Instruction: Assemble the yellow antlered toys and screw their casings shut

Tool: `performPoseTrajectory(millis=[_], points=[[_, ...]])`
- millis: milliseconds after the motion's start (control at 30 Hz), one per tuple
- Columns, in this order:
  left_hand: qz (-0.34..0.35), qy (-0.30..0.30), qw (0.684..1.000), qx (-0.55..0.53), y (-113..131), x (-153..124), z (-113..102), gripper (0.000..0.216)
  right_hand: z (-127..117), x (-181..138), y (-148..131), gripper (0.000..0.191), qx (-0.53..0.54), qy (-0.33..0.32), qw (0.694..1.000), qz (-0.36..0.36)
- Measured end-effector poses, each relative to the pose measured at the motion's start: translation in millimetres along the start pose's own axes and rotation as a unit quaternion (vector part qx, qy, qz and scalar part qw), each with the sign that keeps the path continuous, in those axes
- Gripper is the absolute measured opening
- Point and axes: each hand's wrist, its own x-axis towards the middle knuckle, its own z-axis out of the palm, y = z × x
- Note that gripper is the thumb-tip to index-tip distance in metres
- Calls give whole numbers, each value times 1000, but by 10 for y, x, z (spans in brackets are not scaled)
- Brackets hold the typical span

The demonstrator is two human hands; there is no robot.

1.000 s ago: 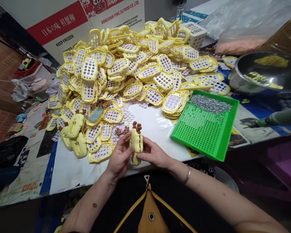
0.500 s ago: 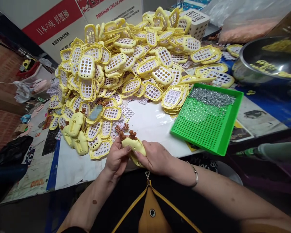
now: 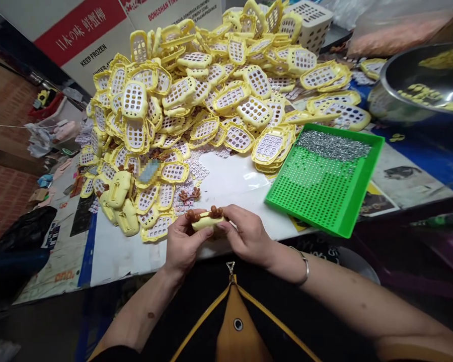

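Near the table's front edge I hold a yellow plastic toy casing [image 3: 205, 222] with brown antler-like pieces on its top, edge toward me. My left hand [image 3: 184, 243] is closed around its left end, thumb pressed along the front. Its right end is gripped by my right hand [image 3: 247, 234], with the thumb on the near side. The casing's underside is hidden by my fingers. A loose brown antler piece [image 3: 189, 194] lies on the white table sheet just beyond. Left of it, several closed yellow casings [image 3: 120, 190] with brown parts rest in a stack.
A large heap of yellow casing halves with perforated white keypads [image 3: 211, 100] covers the back. To the right lies a green perforated tray [image 3: 317, 186] with many small screws [image 3: 330, 143]. Farther right stand a metal bowl [image 3: 385, 100] of small yellow parts and a white basket [image 3: 315, 20].
The casing has been tilted in my hands, so its edge now shows instead of its broad face. Both hands have turned with it, and the view has shifted slightly.
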Motion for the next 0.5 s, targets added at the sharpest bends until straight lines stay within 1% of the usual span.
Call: performPoseTrajectory(millis=[100,200,267,367,433,500], points=[[-6,-23,999,32,-14,24,0,36,1,-32,59,18,62,-9,996,56],[-4,-30,999,10,-43,45,32,30,-3,-37,68,19,78,-30,993,82],[0,-17,1000,-23,-65,53,75,30,4,-25,53,18,72,-10,994,83],[-17,-8,998,-59,-81,60,120,33,20,12,40,19,76,28,994,75],[-30,-29,997,-64,-66,67,107,38,27,39,44,21,116,24,989,93],[-16,-65,997,-24,-30,77,64,49,34,57,49,21,198,12,969,147]])
